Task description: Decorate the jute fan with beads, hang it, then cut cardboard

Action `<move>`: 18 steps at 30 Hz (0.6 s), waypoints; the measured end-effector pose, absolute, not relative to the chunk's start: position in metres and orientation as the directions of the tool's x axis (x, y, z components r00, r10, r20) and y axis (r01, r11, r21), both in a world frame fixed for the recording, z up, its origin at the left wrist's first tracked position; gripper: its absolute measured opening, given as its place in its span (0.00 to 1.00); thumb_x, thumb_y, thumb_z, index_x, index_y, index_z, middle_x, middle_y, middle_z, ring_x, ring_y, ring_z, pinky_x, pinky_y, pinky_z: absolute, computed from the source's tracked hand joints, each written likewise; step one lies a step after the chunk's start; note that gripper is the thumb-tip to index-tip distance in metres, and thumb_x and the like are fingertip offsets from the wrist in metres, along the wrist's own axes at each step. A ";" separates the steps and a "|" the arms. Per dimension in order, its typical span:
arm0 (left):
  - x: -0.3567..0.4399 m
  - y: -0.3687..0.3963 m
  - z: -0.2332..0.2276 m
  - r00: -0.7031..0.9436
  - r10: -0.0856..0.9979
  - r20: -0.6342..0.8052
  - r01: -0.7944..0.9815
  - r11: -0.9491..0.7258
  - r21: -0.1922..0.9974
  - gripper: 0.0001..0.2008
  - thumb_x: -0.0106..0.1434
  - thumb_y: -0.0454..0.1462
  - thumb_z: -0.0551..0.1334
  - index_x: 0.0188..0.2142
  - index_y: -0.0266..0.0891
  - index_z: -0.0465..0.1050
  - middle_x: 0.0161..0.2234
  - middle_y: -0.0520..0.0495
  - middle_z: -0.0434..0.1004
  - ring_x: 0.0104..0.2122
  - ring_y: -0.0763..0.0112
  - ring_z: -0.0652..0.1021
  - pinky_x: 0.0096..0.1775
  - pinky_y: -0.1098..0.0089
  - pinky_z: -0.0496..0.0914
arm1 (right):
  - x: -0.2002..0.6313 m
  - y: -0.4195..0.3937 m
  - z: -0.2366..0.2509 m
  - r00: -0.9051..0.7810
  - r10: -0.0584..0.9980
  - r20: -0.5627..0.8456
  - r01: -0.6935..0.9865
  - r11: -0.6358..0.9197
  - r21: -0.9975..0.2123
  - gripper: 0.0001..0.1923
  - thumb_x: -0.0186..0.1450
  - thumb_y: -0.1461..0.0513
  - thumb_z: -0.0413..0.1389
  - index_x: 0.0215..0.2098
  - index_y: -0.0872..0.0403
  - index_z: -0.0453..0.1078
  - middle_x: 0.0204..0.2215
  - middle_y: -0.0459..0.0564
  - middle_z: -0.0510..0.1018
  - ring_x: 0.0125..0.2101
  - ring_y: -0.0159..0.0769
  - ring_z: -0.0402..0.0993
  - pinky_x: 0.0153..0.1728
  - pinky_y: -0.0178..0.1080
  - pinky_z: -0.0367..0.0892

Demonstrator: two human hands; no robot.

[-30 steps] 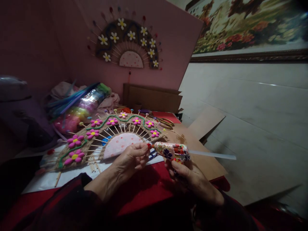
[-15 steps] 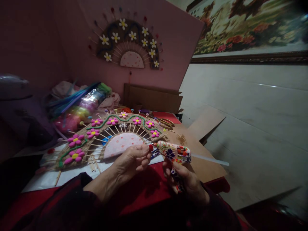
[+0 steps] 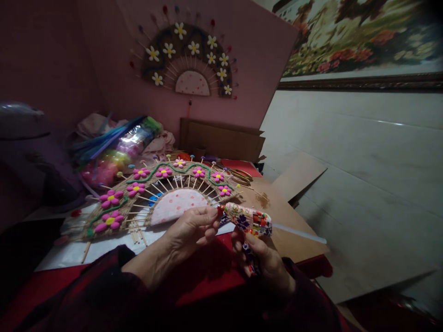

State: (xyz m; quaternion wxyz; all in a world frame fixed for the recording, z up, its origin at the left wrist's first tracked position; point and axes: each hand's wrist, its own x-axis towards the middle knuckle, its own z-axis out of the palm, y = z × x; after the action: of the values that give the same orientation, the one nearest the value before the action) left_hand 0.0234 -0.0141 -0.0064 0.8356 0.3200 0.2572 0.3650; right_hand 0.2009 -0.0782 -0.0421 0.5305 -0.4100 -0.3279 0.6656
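1. Left hand (image 3: 194, 226) pinches a small red bead (image 3: 219, 210) at its fingertips; right hand (image 3: 258, 256) grips a patterned hot glue gun (image 3: 247, 219), nozzle touching the bead.
2. Risk, as I judge it: hot glue could burn the pinching fingers or drip onto the red cloth (image 3: 207, 272) below.
3. Just beyond the left hand lies a flowered fan decoration (image 3: 155, 193); scissors (image 3: 238, 176) sit past the gun.
4. Right of the gun, bare cardboard (image 3: 287, 221) ends at a near edge.

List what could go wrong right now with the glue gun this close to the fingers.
1. The glue gun nozzle sits right at the left hand fingertips pinching a small red bead; hot glue could burn them.
2. Drips may land on the red cloth.
3. The glue stick juts out behind and could snag.
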 end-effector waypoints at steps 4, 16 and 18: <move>0.024 -0.014 -0.008 0.584 0.790 -0.186 -0.434 0.497 0.752 0.14 0.49 0.38 0.70 0.24 0.33 0.67 0.20 0.51 0.68 0.14 0.85 0.63 0.14 0.83 0.49 | 0.203 -0.077 -0.045 -0.093 0.988 -0.120 -0.342 -0.145 -0.928 0.20 0.54 0.49 0.62 0.37 0.55 0.72 0.24 0.47 0.73 0.18 0.26 0.63 0.16 0.29 0.57; 0.025 -0.018 -0.005 0.528 0.831 -0.175 -0.393 0.422 0.817 0.15 0.48 0.40 0.71 0.25 0.35 0.67 0.18 0.54 0.68 0.12 0.85 0.61 0.13 0.82 0.47 | 0.206 -0.079 -0.040 -0.134 0.988 -0.076 -0.104 -0.091 -0.990 0.24 0.56 0.44 0.57 0.32 0.56 0.70 0.19 0.44 0.67 0.16 0.25 0.59 0.17 0.30 0.58; 0.024 -0.018 -0.004 0.517 0.839 -0.173 -0.387 0.409 0.826 0.15 0.48 0.40 0.71 0.25 0.34 0.67 0.18 0.53 0.68 0.13 0.85 0.60 0.14 0.81 0.48 | 0.207 -0.079 -0.041 -0.141 0.988 -0.060 -0.079 -0.072 -0.994 0.23 0.57 0.44 0.56 0.32 0.56 0.70 0.19 0.44 0.67 0.16 0.26 0.59 0.17 0.30 0.58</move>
State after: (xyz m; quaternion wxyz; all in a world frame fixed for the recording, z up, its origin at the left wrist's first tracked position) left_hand 0.0243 -0.0180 -0.0037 0.7845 0.3779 0.2985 0.3907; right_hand 0.2075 -0.0794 -0.0409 0.4680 -0.4590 -0.4950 0.5703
